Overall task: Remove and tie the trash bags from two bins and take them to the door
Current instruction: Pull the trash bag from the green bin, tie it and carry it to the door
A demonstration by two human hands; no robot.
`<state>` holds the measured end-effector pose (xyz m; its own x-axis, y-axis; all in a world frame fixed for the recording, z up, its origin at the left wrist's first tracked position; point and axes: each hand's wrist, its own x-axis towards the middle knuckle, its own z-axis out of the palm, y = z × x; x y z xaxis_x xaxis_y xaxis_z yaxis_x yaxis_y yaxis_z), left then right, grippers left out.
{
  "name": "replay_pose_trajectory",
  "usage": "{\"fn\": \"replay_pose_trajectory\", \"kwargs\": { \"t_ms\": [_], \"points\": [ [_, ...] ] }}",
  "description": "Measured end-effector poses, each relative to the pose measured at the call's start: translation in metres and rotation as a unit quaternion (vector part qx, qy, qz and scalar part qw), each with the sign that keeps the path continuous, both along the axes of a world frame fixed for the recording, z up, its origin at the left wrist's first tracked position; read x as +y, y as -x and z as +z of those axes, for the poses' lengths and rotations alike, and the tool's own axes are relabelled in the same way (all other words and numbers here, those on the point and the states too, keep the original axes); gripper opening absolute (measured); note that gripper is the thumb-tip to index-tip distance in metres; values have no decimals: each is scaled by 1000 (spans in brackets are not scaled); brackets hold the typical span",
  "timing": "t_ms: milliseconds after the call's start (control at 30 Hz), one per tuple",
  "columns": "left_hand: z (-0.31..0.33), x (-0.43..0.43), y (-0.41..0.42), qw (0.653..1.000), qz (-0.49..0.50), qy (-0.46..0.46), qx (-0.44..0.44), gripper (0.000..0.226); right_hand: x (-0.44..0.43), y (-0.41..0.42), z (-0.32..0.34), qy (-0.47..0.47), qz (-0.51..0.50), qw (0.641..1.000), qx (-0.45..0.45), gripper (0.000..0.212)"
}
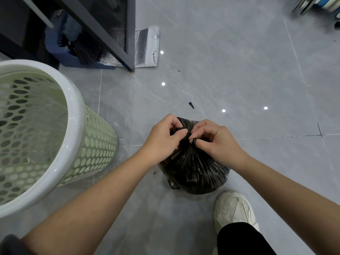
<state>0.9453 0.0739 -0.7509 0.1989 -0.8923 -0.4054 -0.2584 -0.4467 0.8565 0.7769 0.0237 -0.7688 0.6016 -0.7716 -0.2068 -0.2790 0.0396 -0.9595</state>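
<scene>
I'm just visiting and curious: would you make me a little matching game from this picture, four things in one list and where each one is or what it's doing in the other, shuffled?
Things:
1. black plastic trash bag
2. pale green perforated plastic bin
3. cream-white sneaker
4. small black scrap

Places or states:
A. lying loose on the grey tiled floor, beyond the hands
B. standing at the left, no liner inside
C. neck gathered, pinched by the left hand and right hand
D. planted just near-right of the bag

Pairs: 1-C, 2-B, 3-D, 4-A

Bare forearms, a chunky off-white mesh sneaker (234,210), and a black trouser leg (242,240) above it.
</scene>
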Motion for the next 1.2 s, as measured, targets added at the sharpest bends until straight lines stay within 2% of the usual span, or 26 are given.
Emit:
{"fn": "replay_pose_trajectory", "kwargs": {
  "t_ms": [67, 133, 200, 267, 333, 400, 467, 533, 567, 600, 667, 733, 800, 833, 900, 967, 1000, 1067, 1133, 1200],
  "points": [
    [3, 0, 2, 993, 40, -54, 93, 9, 4, -3, 1, 45, 14, 998, 30, 21],
    [8, -2, 4, 971, 87, -128, 181, 13, 9, -6, 3, 95, 24, 994, 51, 19],
    [7, -2, 4, 965, 89, -169, 179, 20, 13, -9, 3, 100, 12, 993, 59, 19],
    [4, 0, 2, 986, 55, -133, 79, 23, 13, -11, 2, 43, -25, 997, 51, 22],
    [3, 5, -4, 994, -37, -29, -94, 25, 10, -12, 1, 0, -59, 998, 37, 22],
    [5, 11, -10, 963, -166, 58, -205, 25, 5, -12, 1, -27, -70, 997, 24, 23],
    [6, 12, -14, 923, -258, 59, -278, 33, 2, -12, 3, -55, -65, 996, 8, 24],
    [5, 11, -14, 896, -285, 64, -335, 28, 1, -13, 3, -76, -51, 996, 5, 24],
    [3, 11, -13, 894, -277, 75, -345, 22, 1, -13, 4, -81, -45, 996, 5, 24],
    [2, 11, -11, 902, -256, 81, -338, 18, 1, -14, 4, -79, -40, 996, 6, 25],
    [-2, 8, -7, 948, -175, 32, -263, 28, 4, -15, 4, -57, -27, 998, 8, 27],
    [-3, 2, -1, 993, -33, -82, -75, 34, 8, -16, 4, -9, -18, 999, 33, 28],
    [0, 1, 5, 981, 72, -161, 82, 26, 10, -17, 5, 23, -24, 998, 52, 27],
    [0, 2, 5, 978, 88, -159, 98, 20, 10, -17, 6, 32, -28, 997, 57, 26],
    [-1, 7, 3, 992, 66, -93, 53, 22, 9, -18, 7, 43, -28, 996, 67, 24],
    [-1, 13, -3, 996, -45, 11, -74, 26, 7, -19, 8, 32, -31, 997, 68, 21],
    [-1, 16, -6, 979, -124, 54, -156, 25, 6, -19, 9, 23, -34, 997, 67, 21],
    [-1, 21, -7, 930, -231, 74, -277, 30, 4, -20, 9, 7, -39, 997, 67, 20],
    [-1, 21, -8, 915, -238, 80, -317, 31, 3, -20, 9, -3, -38, 997, 65, 21],
    [-2, 20, -10, 922, -197, 109, -314, 21, 5, -20, 8, -9, -31, 998, 60, 22]
  ]
}}
